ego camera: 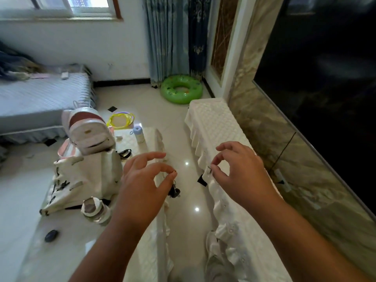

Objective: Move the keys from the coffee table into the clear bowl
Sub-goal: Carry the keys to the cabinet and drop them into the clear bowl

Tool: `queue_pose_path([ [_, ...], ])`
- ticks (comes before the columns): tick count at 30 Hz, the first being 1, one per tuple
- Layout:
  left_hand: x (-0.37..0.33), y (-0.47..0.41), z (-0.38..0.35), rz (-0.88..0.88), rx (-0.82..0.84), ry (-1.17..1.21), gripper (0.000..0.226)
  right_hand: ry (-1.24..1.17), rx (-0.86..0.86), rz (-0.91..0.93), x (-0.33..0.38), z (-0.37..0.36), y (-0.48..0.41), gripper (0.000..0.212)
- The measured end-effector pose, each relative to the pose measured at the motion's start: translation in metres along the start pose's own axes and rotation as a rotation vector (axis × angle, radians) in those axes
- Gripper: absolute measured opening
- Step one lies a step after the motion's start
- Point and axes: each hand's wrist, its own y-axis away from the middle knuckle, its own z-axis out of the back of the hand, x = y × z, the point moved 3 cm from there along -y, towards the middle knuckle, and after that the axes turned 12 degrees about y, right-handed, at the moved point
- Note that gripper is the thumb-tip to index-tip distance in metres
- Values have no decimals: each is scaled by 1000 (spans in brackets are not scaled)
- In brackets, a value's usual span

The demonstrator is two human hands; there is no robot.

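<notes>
My left hand [142, 186] pinches a key ring between thumb and forefinger. A dark bunch of keys [174, 191] dangles from it, above the right edge of the coffee table [149, 251], which has a white quilted cloth on it. My right hand [238, 174] hovers over the edge of the cloth-covered cabinet [213, 123]. Its thumb and forefinger are close together around a tiny dark thing I cannot make out. A clear, rounded, bowl-like object [94, 210] lies on the table to the left of my left forearm.
On the table stand a white tote bag [85, 178], a white backpack [87, 131], a small blue-capped bottle [138, 135] and a dark oval object [51, 235]. A narrow strip of tiled floor runs between table and cabinet. A green swim ring [181, 89] lies beyond.
</notes>
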Motion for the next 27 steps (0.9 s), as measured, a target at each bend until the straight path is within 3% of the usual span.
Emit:
queue_pose_path([
  [11,3,-109,-32,50,-64,-70,6,-166,5,88,-32,-33,-133,8],
  [27,7,-261,-110,86,-174,-82,7,-220,49,144,-110,-45,-306,6],
])
